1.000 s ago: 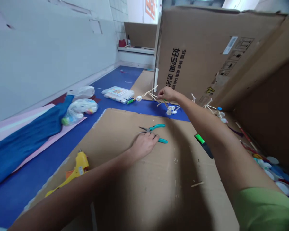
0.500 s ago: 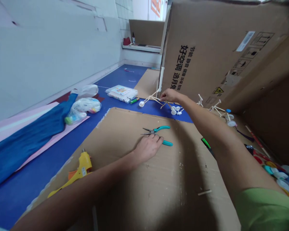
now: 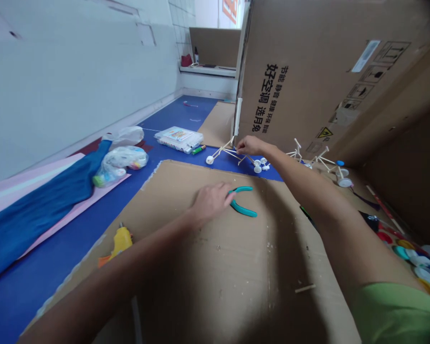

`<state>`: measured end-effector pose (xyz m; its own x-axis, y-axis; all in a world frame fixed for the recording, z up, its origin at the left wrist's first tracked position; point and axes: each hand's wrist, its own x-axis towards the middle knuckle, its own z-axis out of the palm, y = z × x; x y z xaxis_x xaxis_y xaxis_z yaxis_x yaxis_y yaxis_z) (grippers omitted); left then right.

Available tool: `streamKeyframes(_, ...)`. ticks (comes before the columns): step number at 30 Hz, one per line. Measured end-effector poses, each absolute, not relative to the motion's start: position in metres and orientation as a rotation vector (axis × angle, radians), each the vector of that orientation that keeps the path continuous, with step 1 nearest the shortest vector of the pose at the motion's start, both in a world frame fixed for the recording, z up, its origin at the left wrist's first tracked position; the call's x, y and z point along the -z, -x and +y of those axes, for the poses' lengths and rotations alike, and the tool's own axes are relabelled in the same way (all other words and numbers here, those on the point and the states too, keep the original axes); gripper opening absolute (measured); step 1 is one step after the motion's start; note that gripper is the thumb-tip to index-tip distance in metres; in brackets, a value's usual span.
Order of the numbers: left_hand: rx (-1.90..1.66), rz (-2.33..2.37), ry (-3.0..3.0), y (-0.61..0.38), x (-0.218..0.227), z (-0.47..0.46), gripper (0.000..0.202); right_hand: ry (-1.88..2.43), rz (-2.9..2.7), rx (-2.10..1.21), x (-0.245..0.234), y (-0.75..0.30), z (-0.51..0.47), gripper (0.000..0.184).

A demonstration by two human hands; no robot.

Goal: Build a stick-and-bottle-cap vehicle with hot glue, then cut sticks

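My left hand lies over the jaw end of teal-handled needle-nose pliers on a cardboard sheet. The jaws are hidden beneath my fingers, and I cannot tell whether the hand grips them. My right hand pinches a small frame of thin wooden sticks with white bottle-cap wheels, which rests on the blue floor mat. A yellow hot glue gun lies partly behind my left forearm.
A large printed cardboard box stands at the right. Two similar stick frames sit beyond my right arm, and several colored bottle caps lie at lower right. A clear plastic case, plastic bags and blue cloth lie left.
My left hand has moved up and left from the pliers' handles and now covers their jaws. The pliers have shifted slightly. My right hand stays on the stick frame.
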<state>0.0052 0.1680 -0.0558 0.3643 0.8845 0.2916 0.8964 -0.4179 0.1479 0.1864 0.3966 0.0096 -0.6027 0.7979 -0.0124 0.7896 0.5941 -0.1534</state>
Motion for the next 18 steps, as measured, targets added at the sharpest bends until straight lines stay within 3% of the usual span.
streamKeyframes(6,0.561,-2.156,2.281,0.031,0.051,0.226,0.033,1.388,-2.751,-0.199,-0.008,-0.188,0.394,0.025)
streamKeyframes(18,0.479,-2.172,2.261,0.045,0.063,0.243,0.033,1.430,-2.736,-0.241,-0.010,-0.189,0.392,0.023)
